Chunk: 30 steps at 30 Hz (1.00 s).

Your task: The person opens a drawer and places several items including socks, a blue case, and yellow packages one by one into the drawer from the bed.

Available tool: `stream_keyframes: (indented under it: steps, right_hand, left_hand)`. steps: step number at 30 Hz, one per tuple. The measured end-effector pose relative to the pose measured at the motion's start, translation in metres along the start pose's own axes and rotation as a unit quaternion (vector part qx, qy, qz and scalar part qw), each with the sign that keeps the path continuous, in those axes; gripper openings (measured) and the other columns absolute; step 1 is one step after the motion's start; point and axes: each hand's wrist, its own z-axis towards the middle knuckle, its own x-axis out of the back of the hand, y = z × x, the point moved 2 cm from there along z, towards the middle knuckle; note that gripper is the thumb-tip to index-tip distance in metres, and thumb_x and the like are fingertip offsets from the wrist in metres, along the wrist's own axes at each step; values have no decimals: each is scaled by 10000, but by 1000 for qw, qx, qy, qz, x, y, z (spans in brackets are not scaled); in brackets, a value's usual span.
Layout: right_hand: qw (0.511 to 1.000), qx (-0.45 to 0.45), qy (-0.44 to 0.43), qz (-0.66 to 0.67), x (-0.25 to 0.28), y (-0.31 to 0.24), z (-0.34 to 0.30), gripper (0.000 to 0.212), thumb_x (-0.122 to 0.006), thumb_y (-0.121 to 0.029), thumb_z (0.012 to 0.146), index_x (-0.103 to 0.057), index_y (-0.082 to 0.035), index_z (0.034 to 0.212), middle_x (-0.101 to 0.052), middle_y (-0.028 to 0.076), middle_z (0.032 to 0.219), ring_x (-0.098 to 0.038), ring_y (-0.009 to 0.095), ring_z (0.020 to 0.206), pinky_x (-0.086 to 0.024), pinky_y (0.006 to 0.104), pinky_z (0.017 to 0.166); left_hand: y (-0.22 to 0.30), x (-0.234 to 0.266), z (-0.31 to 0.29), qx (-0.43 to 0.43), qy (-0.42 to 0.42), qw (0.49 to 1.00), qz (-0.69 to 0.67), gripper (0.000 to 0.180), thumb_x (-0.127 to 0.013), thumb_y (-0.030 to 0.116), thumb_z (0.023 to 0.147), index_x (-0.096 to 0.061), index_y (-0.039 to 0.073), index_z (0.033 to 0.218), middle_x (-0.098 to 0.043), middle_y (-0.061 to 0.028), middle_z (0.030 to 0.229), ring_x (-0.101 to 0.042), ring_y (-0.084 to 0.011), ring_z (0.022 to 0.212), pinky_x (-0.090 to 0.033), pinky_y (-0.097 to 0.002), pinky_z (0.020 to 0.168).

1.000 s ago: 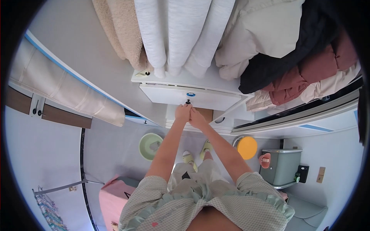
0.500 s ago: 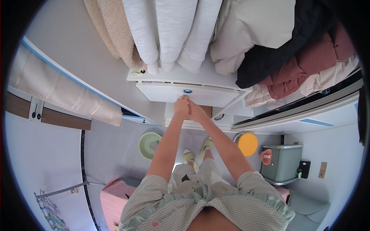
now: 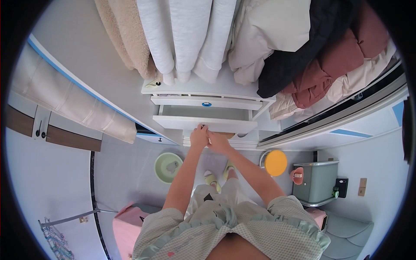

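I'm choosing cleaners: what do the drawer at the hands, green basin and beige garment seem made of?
Lower drawer: probably laminated board, from its flat, smooth white front. Green basin: likely plastic, its wall smooth and evenly coloured. Beige garment: seemingly fleece, from its matte, nubbly pile; fibre unclear.

Smooth, satin-looking white flat-fronted drawer (image 3: 186, 123), rough beige fleece garment (image 3: 125, 34), matt black cloth garment (image 3: 292, 56), smooth pale-green round plastic basin (image 3: 159, 173)

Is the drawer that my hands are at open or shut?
Open, at least partway: the lower white drawer juts out past the upper drawer, and its interior shows behind the front panel.
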Motion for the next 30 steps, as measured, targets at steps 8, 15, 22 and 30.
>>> stream_keyframes:
  steps: [8, 15, 22, 30]
  right_hand:
    - [948, 41, 298, -101, 38, -8, -78, 634, -566, -86, 657, -338, -104, 1247, -375, 117, 1255, -336, 284, 1174, -254, 434, 995]
    - [962, 17, 224, -155, 25, 11, -85, 714, -633, -153, 620, -308, -59, 1248, -367, 147, 1212, -319, 311, 1156, -232, 436, 999]
    - [953, 22, 204, -222, 14, 3, -102, 709, -654, -178, 596, -334, -24, 1210, -392, 167, 1134, -354, 322, 1091, -263, 419, 973]
    - [962, 67, 144, -224, -9, 4, -142, 673, -637, -143, 598, -363, -8, 1198, -426, 153, 1080, -394, 302, 1018, -325, 396, 914]
  left_hand:
    - [-6, 68, -50, -55, 151, 985, -67, 460, -523, -53, 589, -527, 99, 1024, -500, -99, 1037, -443, -279, 1029, -364, -382, 884]
    - [-3, 48, -61, -92, 148, 984, 28, 559, -526, -44, 595, -433, 71, 1134, -428, -120, 1103, -360, -299, 1126, -221, -456, 1001]
    - [1, 33, -70, -43, 129, 990, -22, 451, -495, -59, 605, -448, 69, 1035, -435, -117, 1014, -396, -291, 1053, -231, -436, 1000]
    - [21, 22, -127, 5, 137, 989, 61, 432, -569, 26, 617, -453, 53, 1033, -420, -125, 1045, -357, -294, 1101, -204, -455, 1007]
